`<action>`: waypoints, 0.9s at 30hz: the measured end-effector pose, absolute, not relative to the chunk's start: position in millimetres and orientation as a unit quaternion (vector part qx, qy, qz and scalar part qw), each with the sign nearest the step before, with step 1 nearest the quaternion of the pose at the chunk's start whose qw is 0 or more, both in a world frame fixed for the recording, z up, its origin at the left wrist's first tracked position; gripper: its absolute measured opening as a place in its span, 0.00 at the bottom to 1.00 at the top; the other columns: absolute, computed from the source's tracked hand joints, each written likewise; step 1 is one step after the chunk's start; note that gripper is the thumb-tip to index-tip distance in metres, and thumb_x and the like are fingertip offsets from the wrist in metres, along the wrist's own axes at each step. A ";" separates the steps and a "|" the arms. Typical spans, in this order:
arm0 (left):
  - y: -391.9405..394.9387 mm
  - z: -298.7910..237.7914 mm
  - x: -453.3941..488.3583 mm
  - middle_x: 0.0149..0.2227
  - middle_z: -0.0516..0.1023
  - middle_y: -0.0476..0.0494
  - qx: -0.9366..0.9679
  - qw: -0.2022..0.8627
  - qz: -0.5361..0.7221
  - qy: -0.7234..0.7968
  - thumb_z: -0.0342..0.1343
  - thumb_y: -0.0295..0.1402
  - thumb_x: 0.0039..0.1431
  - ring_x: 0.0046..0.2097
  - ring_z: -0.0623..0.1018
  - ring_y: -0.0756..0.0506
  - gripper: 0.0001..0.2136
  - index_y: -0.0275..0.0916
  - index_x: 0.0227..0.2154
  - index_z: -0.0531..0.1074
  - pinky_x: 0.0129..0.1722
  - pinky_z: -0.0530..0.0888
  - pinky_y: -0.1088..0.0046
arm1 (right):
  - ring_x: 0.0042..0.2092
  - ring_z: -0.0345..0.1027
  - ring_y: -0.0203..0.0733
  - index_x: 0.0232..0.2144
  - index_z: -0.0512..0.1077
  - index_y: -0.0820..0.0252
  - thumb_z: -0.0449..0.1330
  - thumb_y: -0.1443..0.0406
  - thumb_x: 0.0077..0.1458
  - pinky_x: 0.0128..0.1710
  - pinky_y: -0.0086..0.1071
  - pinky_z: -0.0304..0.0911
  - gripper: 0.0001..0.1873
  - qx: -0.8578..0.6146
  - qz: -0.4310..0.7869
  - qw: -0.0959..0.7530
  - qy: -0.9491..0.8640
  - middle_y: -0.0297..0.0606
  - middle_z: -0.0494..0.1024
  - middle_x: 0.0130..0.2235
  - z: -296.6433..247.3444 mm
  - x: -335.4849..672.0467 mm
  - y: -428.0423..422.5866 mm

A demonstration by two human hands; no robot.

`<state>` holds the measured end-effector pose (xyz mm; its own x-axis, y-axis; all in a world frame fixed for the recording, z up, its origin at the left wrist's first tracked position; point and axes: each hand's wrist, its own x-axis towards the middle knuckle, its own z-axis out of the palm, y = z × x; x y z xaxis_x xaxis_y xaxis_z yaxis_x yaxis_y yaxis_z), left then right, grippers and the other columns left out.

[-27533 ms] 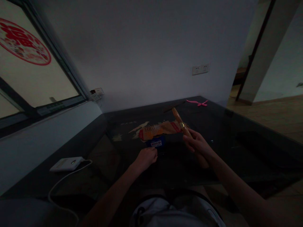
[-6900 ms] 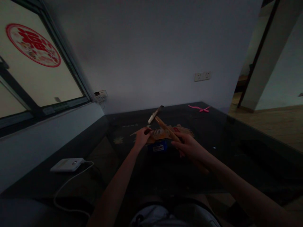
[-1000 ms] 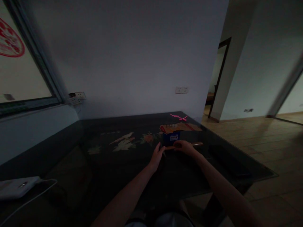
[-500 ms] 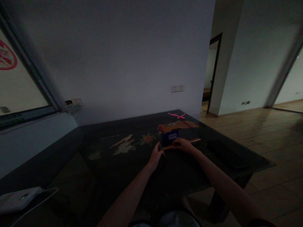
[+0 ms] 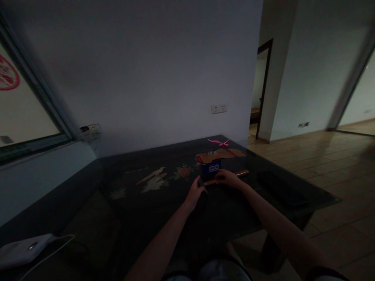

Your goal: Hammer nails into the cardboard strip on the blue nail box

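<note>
A hammer with a wooden handle (image 5: 241,172) lies flat on the dark glass table (image 5: 146,210), in front of a small blue box (image 5: 211,168). My right hand (image 5: 228,179) lies curled over the middle of the handle. My left hand (image 5: 194,193) reaches to the dark hammer head (image 5: 200,182), its fingers closed about it. A strip of brown cardboard (image 5: 220,155) with a row of nails standing in it rests on top of the blue box. The room is dim and finger detail is faint.
A pink ribbon (image 5: 219,142) lies at the table's far corner. A long black object (image 5: 281,189) sits near the right edge. A white device with a cable (image 5: 20,251) is at the near left. Wall sockets (image 5: 219,109) are behind; open tiled floor lies to the right.
Both hands stay on the hammer lying on the table. The view has swung a little to the right, so the window has slid further left.
</note>
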<state>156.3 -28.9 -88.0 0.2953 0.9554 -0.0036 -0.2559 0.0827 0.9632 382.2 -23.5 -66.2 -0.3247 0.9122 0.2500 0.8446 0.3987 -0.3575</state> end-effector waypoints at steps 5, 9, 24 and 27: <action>-29.7 -86.6 154.9 0.57 0.63 0.41 0.493 0.640 0.470 0.357 0.54 0.20 0.38 0.61 0.57 0.39 0.31 0.39 0.50 0.65 0.60 0.53 0.65 | 0.43 0.66 0.42 0.37 0.74 0.58 0.60 0.57 0.47 0.43 0.33 0.59 0.15 -0.538 0.079 0.215 -0.811 0.39 0.74 0.40 -66.3 381.8 -22.9; -30.8 -85.9 155.8 0.57 0.63 0.41 0.488 0.640 0.476 0.355 0.54 0.19 0.38 0.61 0.56 0.39 0.29 0.40 0.49 0.66 0.60 0.52 0.65 | 0.43 0.66 0.42 0.36 0.74 0.57 0.61 0.57 0.46 0.43 0.34 0.59 0.15 -0.544 0.074 0.216 -0.808 0.38 0.74 0.39 -64.8 382.0 -24.0; -14.6 -40.0 105.2 0.50 0.69 0.41 0.225 0.700 0.600 0.315 0.47 0.37 0.56 0.53 0.69 0.47 0.10 0.40 0.37 0.69 0.51 0.67 0.70 | 0.43 0.67 0.45 0.38 0.71 0.58 0.46 0.55 0.58 0.44 0.37 0.60 0.19 -0.480 0.132 0.510 -0.701 0.42 0.75 0.39 4.2 248.6 -33.2; -14.9 -43.0 93.0 0.49 0.69 0.41 0.280 0.674 0.605 0.318 0.43 0.43 0.60 0.50 0.70 0.46 0.16 0.40 0.41 0.68 0.49 0.68 0.67 | 0.49 0.63 0.47 0.51 0.64 0.55 0.38 0.57 0.60 0.49 0.43 0.56 0.23 -0.500 0.203 0.481 -0.690 0.43 0.71 0.49 1.3 177.3 -20.8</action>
<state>93.0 -14.9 -43.0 0.0662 0.9938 -0.0891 -0.6376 0.1108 0.7624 177.3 -20.8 1.3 -0.0358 0.8865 0.4614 0.4952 0.4167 -0.7623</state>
